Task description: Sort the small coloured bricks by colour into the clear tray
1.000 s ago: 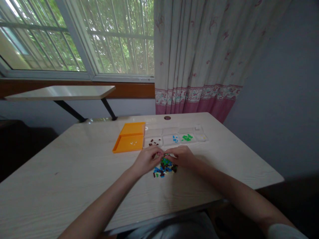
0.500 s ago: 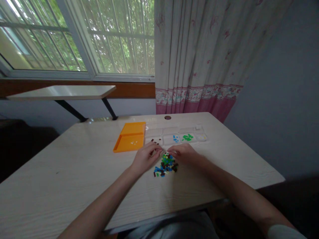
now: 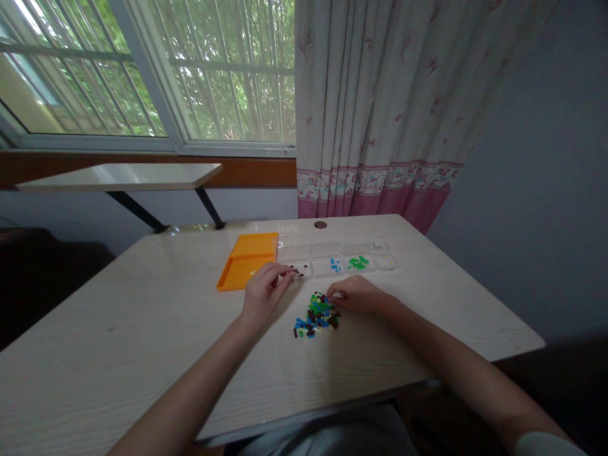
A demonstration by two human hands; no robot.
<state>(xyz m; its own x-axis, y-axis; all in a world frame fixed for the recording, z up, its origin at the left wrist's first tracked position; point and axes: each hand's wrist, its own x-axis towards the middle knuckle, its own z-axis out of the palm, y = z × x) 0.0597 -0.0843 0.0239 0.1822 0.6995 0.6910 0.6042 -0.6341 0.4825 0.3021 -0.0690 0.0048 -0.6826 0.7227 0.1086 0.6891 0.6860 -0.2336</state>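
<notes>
On the counter (image 3: 142,329), sorting looks mid-drop: the left hand (image 3: 260,294) has its fingers (image 3: 281,274) pinched together over the clear tray (image 3: 327,249), above its brown compartment (any held piece is too small to see). The right hand (image 3: 355,295), grip unclear, touches the mixed pile (image 3: 316,313). Next calls for a precise release.

Pile (image 3: 316,315): a loose heap of tiny flat bricks in mixed colours (brown, blue, green, yellow), lying on the table (image 3: 142,329) near its front edge. The heap is densest at its far end and thins out toward the near left, where single pieces lie apart. The right hand (image 3: 354,294) touches its far right edge.

Clear tray (image 3: 323,250): a shallow transparent box divided into two rows of compartments, flat on the table just beyond the pile. The near row holds sorted bricks: brown pieces (image 3: 298,273) at left, then blue (image 3: 335,266), green (image 3: 357,262) and pale pieces (image 3: 386,260). The left hand (image 3: 263,288) has its fingertips at the brown compartment.
</notes>
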